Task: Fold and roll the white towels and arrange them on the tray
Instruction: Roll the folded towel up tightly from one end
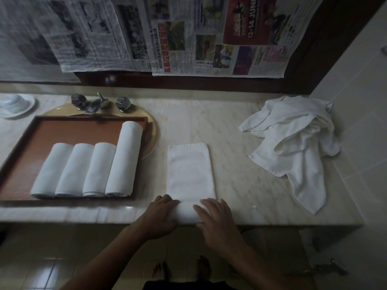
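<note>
A folded white towel [189, 170] lies as a long strip on the marble counter, its near end rolled up at the counter's front edge. My left hand [161, 214] and my right hand [215, 218] rest on that roll, fingers curved over it, one at each end. To the left, a brown tray [69, 130] sits over the sink and holds several rolled white towels [90, 170] side by side; the rightmost roll is longer. A crumpled pile of white towels [297, 135] lies at the counter's right end.
Chrome taps [100, 103] stand behind the tray. A white dish [14, 104] sits at the far left. Newspaper sheets [188, 34] cover the mirror above. A tiled wall closes the right side. The floor and my feet show below the counter edge.
</note>
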Action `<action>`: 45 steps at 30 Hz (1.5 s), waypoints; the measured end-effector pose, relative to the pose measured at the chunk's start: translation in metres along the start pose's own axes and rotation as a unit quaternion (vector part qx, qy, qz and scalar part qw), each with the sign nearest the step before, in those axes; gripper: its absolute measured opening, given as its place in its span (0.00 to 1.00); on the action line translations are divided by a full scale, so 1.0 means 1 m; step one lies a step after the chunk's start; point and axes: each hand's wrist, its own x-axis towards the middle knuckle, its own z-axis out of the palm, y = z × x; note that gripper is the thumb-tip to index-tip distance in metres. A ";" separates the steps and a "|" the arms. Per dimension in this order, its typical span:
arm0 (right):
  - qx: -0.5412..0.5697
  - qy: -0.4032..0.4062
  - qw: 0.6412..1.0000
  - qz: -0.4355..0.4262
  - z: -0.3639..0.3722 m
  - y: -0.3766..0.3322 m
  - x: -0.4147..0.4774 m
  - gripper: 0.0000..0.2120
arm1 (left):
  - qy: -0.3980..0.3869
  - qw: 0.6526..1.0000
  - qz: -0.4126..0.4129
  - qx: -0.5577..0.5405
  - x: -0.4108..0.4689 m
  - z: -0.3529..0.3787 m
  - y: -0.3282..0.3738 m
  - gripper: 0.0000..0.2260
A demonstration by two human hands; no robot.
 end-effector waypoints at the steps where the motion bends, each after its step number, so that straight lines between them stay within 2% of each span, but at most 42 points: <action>1: -0.010 -0.016 1.000 -0.002 0.004 -0.002 -0.001 0.29 | -0.012 1.000 -0.009 -0.002 0.003 -0.002 -0.001 0.31; 4: -0.025 -0.064 0.998 0.009 0.011 0.006 0.007 0.38 | -0.013 1.000 -0.026 -0.011 0.003 -0.003 0.001 0.33; 6: -0.013 -0.087 0.996 0.007 0.006 0.013 0.017 0.39 | 0.041 0.999 -0.019 0.008 -0.001 0.001 0.008 0.37; 9: 0.034 -0.126 0.991 0.012 -0.015 0.015 0.038 0.33 | 0.127 0.990 0.021 0.056 -0.005 0.010 0.028 0.37; 13: 0.111 -0.208 0.967 0.096 -0.035 0.019 0.058 0.26 | 0.152 0.980 0.047 0.119 -0.002 0.025 0.048 0.33; 15: 0.139 -0.244 0.954 0.104 -0.037 0.025 0.065 0.23 | 0.160 0.975 0.050 0.146 0.001 0.029 0.049 0.30; 18: 0.146 -0.225 0.960 0.085 -0.036 0.035 0.075 0.19 | 0.179 0.971 0.052 0.147 0.008 0.030 0.044 0.28; 20: 0.133 -0.181 0.972 0.064 -0.032 0.039 0.084 0.17 | 0.172 0.974 0.047 0.140 0.014 0.025 0.044 0.27; 23: 0.179 -0.099 0.972 0.120 -0.030 0.042 0.105 0.19 | 0.162 0.978 0.042 0.126 0.020 0.019 0.044 0.27; 25: 0.172 -0.089 0.977 0.092 -0.030 0.040 0.128 0.20 | 0.156 0.979 0.037 0.129 0.023 0.017 0.041 0.27; 28: 0.064 -0.144 0.987 0.012 -0.024 0.039 0.165 0.22 | 0.147 0.981 0.028 0.126 0.027 0.014 0.039 0.27; 32: -0.091 -0.267 0.958 -0.055 -0.005 0.038 0.203 0.27 | 0.124 0.986 0.004 0.115 0.029 0.011 0.040 0.25; 38: -0.129 -0.260 0.957 -0.023 0.000 0.038 0.241 0.31 | 0.114 0.986 -0.010 0.118 0.032 0.011 0.037 0.25; 40: -0.103 -0.217 0.971 0.007 -0.001 0.042 0.237 0.29 | 0.117 0.987 -0.016 0.113 0.032 0.012 0.036 0.25; 43: -0.092 -0.103 0.988 0.064 0.000 0.054 0.208 0.22 | 0.113 0.988 -0.025 0.104 0.031 0.012 0.035 0.24; 45: -0.089 -0.101 0.984 0.113 0.004 0.068 0.194 0.22 | 0.112 0.989 -0.026 0.096 0.032 0.010 0.034 0.25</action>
